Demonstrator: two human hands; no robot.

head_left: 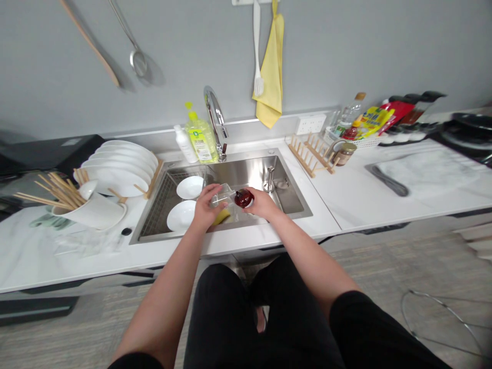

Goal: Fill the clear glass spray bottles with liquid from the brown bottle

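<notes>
Over the steel sink, my left hand has its fingers wrapped around a clear container. My right hand grips a small dark red bottle, tilted so its narrow top points at the clear container. The two objects are very close together; whether they touch is unclear. Below my left hand a yellow sponge shows in part. Two white dishes, an upper one and a lower one, sit in the left side of the sink.
A faucet and a yellow-green soap bottle stand behind the sink. Stacked white plates and a chopstick holder are at left. Right of the sink are a wooden rack, a jar and a grey-handled item.
</notes>
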